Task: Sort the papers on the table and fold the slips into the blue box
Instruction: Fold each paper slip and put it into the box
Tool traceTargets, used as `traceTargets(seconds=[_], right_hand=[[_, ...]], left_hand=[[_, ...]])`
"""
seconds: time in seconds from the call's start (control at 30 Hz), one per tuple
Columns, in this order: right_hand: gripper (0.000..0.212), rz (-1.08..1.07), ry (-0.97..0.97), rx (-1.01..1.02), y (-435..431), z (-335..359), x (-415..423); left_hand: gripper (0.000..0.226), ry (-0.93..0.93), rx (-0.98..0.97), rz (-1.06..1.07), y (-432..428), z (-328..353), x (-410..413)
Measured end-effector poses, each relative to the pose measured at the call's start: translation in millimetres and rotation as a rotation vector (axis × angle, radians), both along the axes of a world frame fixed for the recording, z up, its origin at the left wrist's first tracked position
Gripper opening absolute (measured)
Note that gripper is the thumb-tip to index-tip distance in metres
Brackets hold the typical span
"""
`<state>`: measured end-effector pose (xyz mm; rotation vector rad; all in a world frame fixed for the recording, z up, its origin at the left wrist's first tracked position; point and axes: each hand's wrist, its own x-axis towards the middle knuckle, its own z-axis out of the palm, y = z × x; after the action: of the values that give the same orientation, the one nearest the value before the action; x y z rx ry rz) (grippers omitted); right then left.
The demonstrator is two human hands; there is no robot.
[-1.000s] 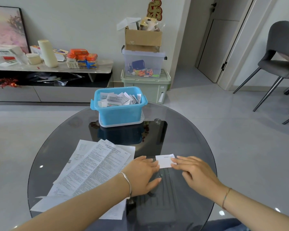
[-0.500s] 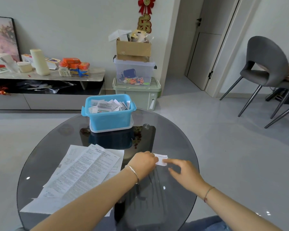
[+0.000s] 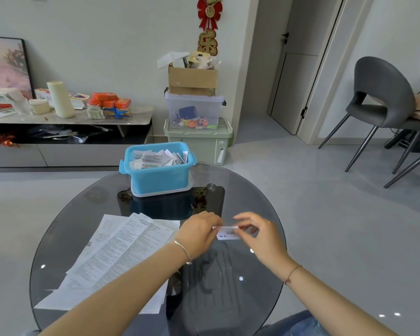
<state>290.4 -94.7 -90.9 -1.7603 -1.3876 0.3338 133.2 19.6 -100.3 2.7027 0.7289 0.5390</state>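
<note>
Big printed papers [image 3: 121, 253] lie by the table's [image 3: 247, 294] left edge. At the far edge, the blue box [image 3: 159, 177] is full of folded slips [image 3: 159, 157]. The left hand [image 3: 199, 232] and right hand [image 3: 260, 235] pinch a small slip [image 3: 227, 234] between them, fingers curled.

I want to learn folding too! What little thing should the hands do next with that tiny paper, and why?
Probably carry the slip forward and drop it in the blue box. The left hand and right hand both pinch it, it looks folded small, and the box behind it holds similar folded slips.
</note>
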Motion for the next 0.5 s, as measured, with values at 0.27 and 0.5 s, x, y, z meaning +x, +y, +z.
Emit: traceTargets(seconds=[0.27, 0.5], right_hand=[[0.016, 0.24, 0.569, -0.002, -7.6, 40.9, -21.0], [0.016, 0.297, 0.53, -0.072, -3.2, 40.6, -23.0]], left_hand=[[0.005, -0.366, -0.721, -0.02, -15.0, 34.1, -36.9], [0.006, -0.335, -0.871, -0.021, -17.1, 36.1, -45.3]])
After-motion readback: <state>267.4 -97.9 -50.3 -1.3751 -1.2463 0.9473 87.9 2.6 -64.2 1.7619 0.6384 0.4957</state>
